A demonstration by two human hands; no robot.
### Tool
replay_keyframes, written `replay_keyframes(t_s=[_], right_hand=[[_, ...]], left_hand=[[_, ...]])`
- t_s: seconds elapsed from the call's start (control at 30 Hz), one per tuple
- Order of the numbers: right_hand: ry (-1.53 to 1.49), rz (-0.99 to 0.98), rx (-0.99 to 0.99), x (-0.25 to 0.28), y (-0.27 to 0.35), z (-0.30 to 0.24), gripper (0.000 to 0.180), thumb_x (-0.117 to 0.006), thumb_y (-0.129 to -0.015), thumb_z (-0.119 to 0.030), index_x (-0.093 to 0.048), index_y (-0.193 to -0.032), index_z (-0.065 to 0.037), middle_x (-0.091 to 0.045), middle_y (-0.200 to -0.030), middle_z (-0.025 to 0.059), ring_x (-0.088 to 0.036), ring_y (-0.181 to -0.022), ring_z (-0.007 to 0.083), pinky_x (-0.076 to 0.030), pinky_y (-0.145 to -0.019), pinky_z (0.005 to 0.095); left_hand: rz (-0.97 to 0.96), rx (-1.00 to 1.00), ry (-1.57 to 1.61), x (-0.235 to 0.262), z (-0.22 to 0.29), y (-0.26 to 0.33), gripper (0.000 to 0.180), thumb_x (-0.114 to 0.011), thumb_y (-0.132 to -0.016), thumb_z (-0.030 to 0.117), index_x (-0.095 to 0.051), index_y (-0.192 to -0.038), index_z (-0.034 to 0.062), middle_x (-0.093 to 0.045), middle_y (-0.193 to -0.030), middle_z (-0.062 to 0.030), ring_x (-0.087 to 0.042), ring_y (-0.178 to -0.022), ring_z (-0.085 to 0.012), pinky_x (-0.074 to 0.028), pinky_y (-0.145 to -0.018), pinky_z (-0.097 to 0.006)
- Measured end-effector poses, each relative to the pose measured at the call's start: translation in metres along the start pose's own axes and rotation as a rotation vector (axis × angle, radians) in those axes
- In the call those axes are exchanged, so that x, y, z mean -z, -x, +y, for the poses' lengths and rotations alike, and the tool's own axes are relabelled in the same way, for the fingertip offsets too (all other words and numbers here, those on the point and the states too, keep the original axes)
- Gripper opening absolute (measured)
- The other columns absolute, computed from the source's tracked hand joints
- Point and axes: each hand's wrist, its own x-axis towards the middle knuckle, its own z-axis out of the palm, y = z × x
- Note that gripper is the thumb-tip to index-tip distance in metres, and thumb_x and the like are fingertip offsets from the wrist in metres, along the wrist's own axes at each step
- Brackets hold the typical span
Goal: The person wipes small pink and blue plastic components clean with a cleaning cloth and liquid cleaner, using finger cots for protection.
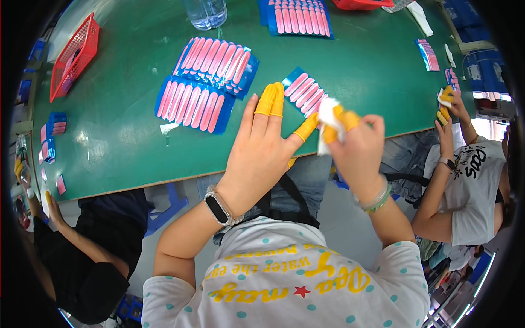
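My left hand (257,145) lies with its fingers stretched out on the table, yellow finger cots on two fingertips and the thumb. Those fingertips are at the left side of a small blue sheet (293,75) bearing a row of pink rounded strips (306,93). The thumb reaches to the sheet's near end. My right hand (358,145), also in yellow cots and blurred by motion, grips a crumpled white cloth (328,117) over that same end. Part of the sheet is hidden under cloth and fingers.
Stacked blue sheets with pink strips (191,104) lie left of my hands, with more (301,19) at the far side. A clear water container (206,13) stands beyond. A red basket (75,57) sits far left. Co-workers' hands (445,112) work at the right and left edges.
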Motion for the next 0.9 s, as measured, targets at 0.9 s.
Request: replay_keyframes(t_s=[0.9], right_hand=[[-0.790, 0.500, -0.594, -0.030, -0.006, 0.031, 0.026, -0.070, -0.087, -0.003, -0.064, -0.111, 0.004, -0.068, -0.099, 0.0076, -0.065, -0.083, 0.0099, -0.052, -0.072, 0.0230]], left_hand=[[0.178, 0.141, -0.110, 0.014, -0.001, -0.021, 0.068, -0.067, -0.083, 0.052, -0.054, -0.141, 0.0185, -0.038, -0.146, -0.0302, -0.034, -0.138, -0.0452, -0.016, -0.111, -0.070]])
